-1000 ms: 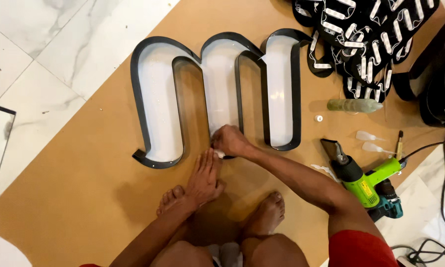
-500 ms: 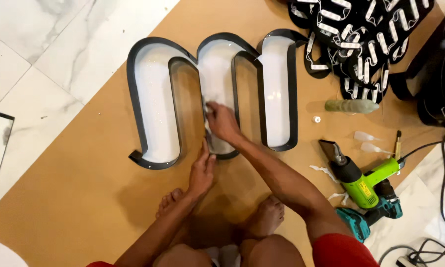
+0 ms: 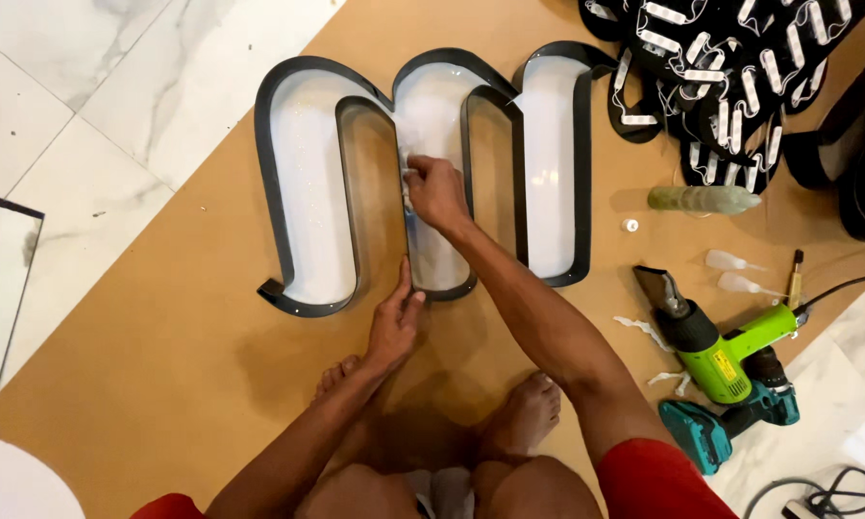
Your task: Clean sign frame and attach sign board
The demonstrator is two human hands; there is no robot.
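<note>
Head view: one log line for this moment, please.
right hand: pressing white cloth inside letter shell | left hand: on shell's lower edge | board: under shell | green tool: lying at right

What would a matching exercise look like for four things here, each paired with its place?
Things:
1. right hand
2. left hand
3. lime-green power tool
4. grey-green tube of sealant

Places:
A. on the brown board, right of the letter's last stroke
B. pressed against the lower black rim of the big black-walled, white-faced letter shell
C. inside the letter's middle channel, with a white cloth
D. beside a teal tool, right of the bare feet

Pairs: 1-C, 2-B, 3-D, 4-A
</note>
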